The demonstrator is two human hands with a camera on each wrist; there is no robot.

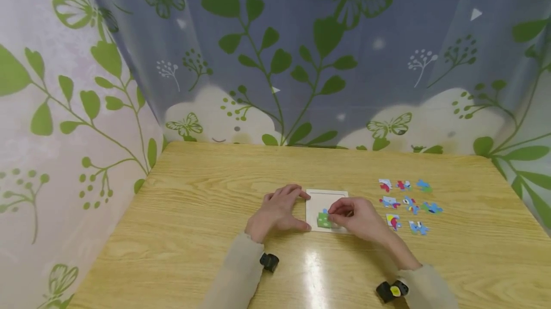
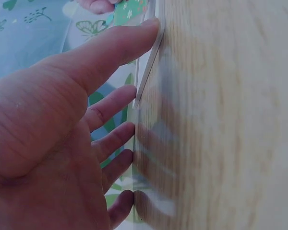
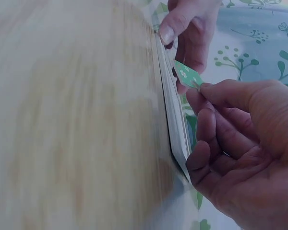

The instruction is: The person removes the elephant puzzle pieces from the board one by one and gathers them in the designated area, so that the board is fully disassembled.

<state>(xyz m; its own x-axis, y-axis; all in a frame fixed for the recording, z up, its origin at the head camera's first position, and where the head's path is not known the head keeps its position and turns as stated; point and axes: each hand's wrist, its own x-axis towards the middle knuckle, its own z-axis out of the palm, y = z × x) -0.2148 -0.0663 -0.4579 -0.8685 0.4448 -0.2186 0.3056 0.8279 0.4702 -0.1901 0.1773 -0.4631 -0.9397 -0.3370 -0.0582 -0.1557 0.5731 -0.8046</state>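
A green jigsaw puzzle piece (image 1: 324, 220) with white flower marks is over the lower part of a pale, square puzzle tray (image 1: 316, 200). My right hand (image 1: 360, 218) pinches this piece (image 3: 187, 75) between thumb and index finger at its right side. On the tray's left, my left hand (image 1: 280, 211) has its fingers spread, with the thumb (image 2: 144, 36) touching the near left edge and the index finger by the far left corner. Part of the tray's right side is hidden under my right hand.
To the right lie several loose puzzle pieces (image 1: 412, 205) in rough rows, coloured blue, red, white and green. The wooden table (image 1: 206, 180) reaches back to a patterned curtain (image 1: 284, 60), with another patterned cloth (image 1: 56, 108) along the left.
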